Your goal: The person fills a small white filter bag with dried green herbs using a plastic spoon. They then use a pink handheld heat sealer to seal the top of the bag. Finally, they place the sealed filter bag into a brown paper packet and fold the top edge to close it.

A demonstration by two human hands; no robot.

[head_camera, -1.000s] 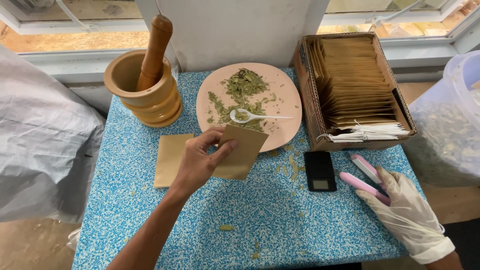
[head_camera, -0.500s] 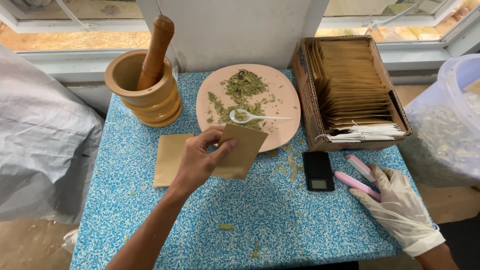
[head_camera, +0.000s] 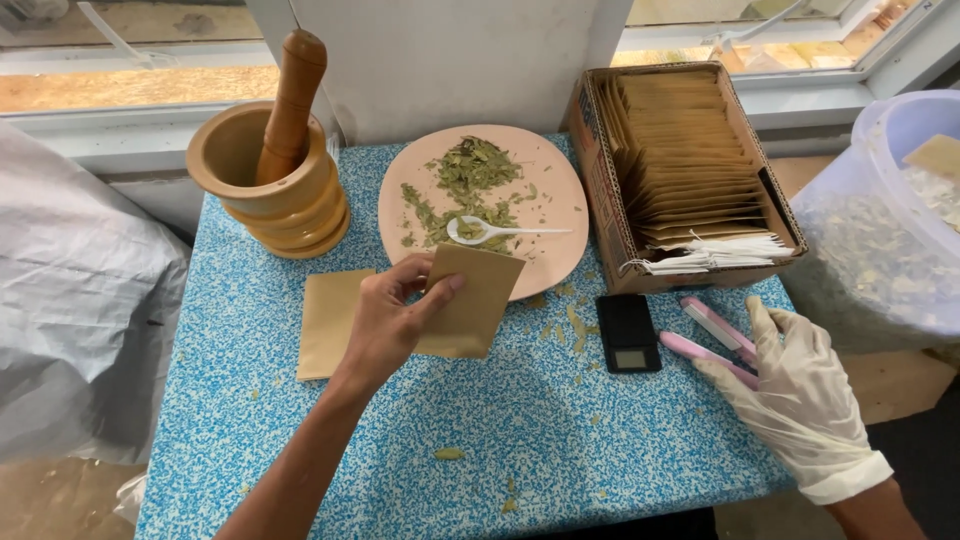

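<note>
The bare left hand (head_camera: 385, 325) pinches a brown paper pouch (head_camera: 470, 300) between thumb and fingers, holding it tilted just above the blue speckled table (head_camera: 560, 440), its upper edge overlapping the rim of the pink plate (head_camera: 555, 190) of dried leaves. The gloved right hand (head_camera: 795, 395) lies well apart at the table's right edge, fingers spread, its fingertips touching a pink tool (head_camera: 705, 345) beside a small black scale (head_camera: 628, 332).

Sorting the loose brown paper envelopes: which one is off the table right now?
The envelope pinched in the bare left hand, tilted near the pink plate. The other loose envelope lies flat on the table.
</note>
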